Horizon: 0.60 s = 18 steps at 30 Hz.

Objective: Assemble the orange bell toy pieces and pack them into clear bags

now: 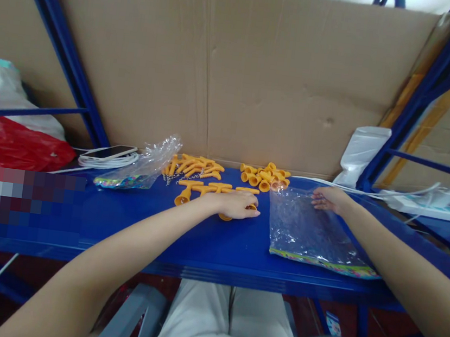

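Looking light, stiff and smooth, the orange-yellow plastic T-handled pieces with bell-shaped cups [185, 193] at centre seem best taken by the crossbar; the clear, flat plastic bag [306, 227] at right is probably soft and slippery. The left hand [239, 205] lies over the pieces' right end, fingers partly curled, one piece showing just beneath; the right hand [329, 199] is at the bag's far edge, fingers loosely bent. Neither grip can be told.
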Motion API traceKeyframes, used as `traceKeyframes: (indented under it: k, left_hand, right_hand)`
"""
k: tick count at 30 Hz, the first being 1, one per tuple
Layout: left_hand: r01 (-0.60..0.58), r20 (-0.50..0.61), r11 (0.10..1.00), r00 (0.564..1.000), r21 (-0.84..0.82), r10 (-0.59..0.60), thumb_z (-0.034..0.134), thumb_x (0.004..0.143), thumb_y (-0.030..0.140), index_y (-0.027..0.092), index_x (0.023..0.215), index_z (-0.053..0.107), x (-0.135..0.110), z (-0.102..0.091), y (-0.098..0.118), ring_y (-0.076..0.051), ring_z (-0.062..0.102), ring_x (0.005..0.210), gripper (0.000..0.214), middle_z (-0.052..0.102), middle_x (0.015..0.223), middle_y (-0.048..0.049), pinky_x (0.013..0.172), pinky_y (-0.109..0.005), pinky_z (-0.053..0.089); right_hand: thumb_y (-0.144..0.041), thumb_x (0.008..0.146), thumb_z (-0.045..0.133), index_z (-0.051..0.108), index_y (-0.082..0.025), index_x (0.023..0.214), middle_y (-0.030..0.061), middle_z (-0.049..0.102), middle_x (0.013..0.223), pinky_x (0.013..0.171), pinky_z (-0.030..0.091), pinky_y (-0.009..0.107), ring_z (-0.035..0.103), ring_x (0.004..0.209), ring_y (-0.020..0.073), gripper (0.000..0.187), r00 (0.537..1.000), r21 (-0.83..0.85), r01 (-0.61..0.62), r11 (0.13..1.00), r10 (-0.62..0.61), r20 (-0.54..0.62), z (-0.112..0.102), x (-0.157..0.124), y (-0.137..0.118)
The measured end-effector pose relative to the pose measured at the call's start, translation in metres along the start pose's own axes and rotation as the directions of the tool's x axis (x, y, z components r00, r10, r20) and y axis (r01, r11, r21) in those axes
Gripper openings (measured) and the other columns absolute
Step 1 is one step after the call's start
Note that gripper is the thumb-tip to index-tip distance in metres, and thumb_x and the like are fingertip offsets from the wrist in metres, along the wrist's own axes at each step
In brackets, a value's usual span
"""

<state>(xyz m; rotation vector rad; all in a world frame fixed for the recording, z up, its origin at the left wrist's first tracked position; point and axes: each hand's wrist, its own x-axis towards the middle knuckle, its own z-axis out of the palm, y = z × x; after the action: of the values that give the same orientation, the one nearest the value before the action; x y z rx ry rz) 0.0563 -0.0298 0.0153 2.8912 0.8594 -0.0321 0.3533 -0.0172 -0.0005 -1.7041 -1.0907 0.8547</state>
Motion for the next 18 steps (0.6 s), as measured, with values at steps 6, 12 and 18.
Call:
traceKeyframes:
  k: [6,12,18]
  left_hand:
    - [0.022,0.001,1.0,1.0,-0.006,-0.022,0.039,0.088,0.039,0.014,0.1,0.059,-0.011,-0.005,-0.012,-0.021,0.056,0.102,0.034,0.062,0.109,-0.0114,0.086,-0.029,0.04]
    - [0.042,0.012,0.999,0.999,0.002,-0.042,0.037,0.089,0.04,0.013,0.104,0.058,-0.011,-0.004,-0.013,-0.022,0.057,0.1,0.037,0.061,0.11,-0.0121,0.085,-0.029,0.041]
    - [0.072,-0.022,0.996,0.997,0.052,-0.071,0.043,0.085,0.045,0.015,0.116,0.052,-0.012,-0.006,-0.009,-0.023,0.047,0.12,0.045,0.052,0.13,-0.0127,0.096,-0.031,0.036]
  right_hand:
    - [-0.005,0.073,0.049,0.046,-0.018,0.066,0.0016,0.053,0.058,0.047,0.047,0.023,0.051,0.046,0.0097,0.015,0.997,-0.018,-0.064,0.998,0.063,-0.044,0.028,-0.012,-0.009]
    - [-0.008,0.067,0.058,0.056,-0.014,0.086,0.0131,0.064,0.092,0.083,0.049,0.037,0.061,0.091,0.0244,0.02,0.918,-0.465,0.267,0.844,-0.37,-0.145,0.034,-0.007,-0.012]
    - [-0.013,0.076,0.052,0.063,-0.016,0.079,0.0086,0.069,0.087,0.081,0.047,0.03,0.064,0.085,0.0208,0.012,0.776,-0.666,0.584,0.464,-0.559,0.291,0.04,-0.015,-0.021]
